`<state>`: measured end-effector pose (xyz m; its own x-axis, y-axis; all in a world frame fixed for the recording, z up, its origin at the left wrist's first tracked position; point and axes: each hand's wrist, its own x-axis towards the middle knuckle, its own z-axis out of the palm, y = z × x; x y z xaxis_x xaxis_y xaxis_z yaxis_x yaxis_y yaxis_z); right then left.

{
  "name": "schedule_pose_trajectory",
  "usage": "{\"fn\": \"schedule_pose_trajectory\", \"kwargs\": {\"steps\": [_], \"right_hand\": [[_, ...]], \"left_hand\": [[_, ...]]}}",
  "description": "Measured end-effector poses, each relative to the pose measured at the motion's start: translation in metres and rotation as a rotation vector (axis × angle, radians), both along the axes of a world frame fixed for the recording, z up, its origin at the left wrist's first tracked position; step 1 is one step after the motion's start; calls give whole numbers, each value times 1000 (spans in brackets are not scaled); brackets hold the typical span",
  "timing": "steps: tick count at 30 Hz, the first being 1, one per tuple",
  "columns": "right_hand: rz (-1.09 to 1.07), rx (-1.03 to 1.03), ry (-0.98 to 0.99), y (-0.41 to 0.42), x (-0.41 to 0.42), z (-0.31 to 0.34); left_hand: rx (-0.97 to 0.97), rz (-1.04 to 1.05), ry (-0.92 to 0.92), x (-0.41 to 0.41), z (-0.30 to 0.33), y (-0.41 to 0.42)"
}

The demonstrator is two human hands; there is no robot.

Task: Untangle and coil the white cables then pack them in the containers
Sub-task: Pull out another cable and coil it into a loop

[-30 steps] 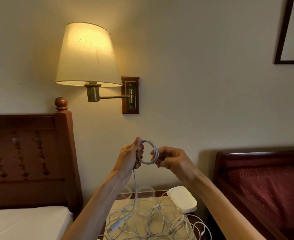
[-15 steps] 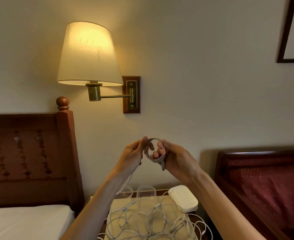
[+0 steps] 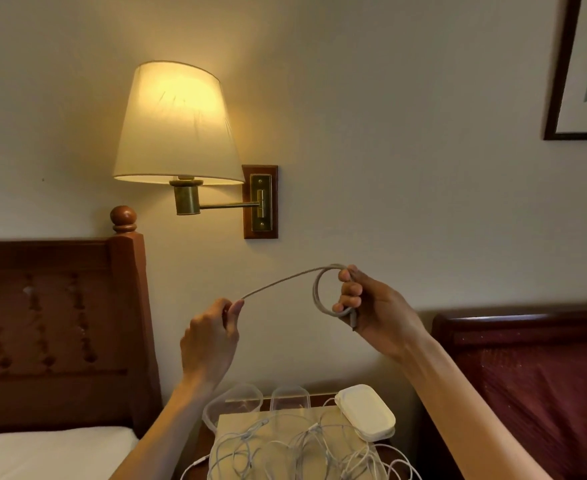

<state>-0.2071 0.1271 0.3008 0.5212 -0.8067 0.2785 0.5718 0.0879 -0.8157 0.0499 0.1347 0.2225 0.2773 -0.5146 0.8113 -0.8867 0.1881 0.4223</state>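
My right hand [image 3: 371,306] grips a small coil of white cable [image 3: 319,292], held up in front of the wall. A straight length of that cable runs from the coil down-left to my left hand [image 3: 212,330], which pinches its free end between thumb and fingers. Below, a tangle of white cables [image 3: 295,448] lies on a tan board on the nightstand. Two clear containers [image 3: 233,405] [image 3: 290,398] stand behind the tangle, and a white lidded container [image 3: 366,412] sits at its right.
A lit wall lamp [image 3: 177,126] hangs above the hands. A wooden headboard [image 3: 60,327] and white mattress [image 3: 49,452] are on the left. A second dark red bed frame [image 3: 527,375] is on the right. A framed picture [image 3: 583,64] hangs at the top right.
My hands have drawn apart: the left pulled one end of the cable out down-left, while the right kept the coil. The camera view shifted downward slightly.
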Motion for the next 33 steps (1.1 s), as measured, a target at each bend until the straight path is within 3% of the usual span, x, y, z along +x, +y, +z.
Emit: {"fn": "schedule_pose_trajectory", "kwargs": {"steps": [2,4,6,8,10,12,18,22,28,33], "right_hand": [[-21,-82,92,3,5,-2],[-76,-166,170,5,9,-4],[-206,-267,254,6,12,-6],[-365,-382,359,5,14,-8],[-435,-462,438,4,17,-12],[-441,-548,519,7,22,-18],[-398,-733,660,12,25,-21],[-417,-791,790,13,31,-20],[-450,-672,812,3,22,-15],[-350,-568,780,6,31,-16]], "left_hand": [[162,97,101,-12,11,10],[394,100,-35,-19,20,16],[650,-113,-311,-27,30,27],[711,-445,-476,-41,38,39],[552,-647,-483,-50,49,48],[336,-702,-481,-51,57,47],[-52,-536,-449,-40,57,34],[-83,-577,-314,-33,52,28],[16,-608,-404,-12,43,21],[-58,-497,-376,-22,36,18]]}}
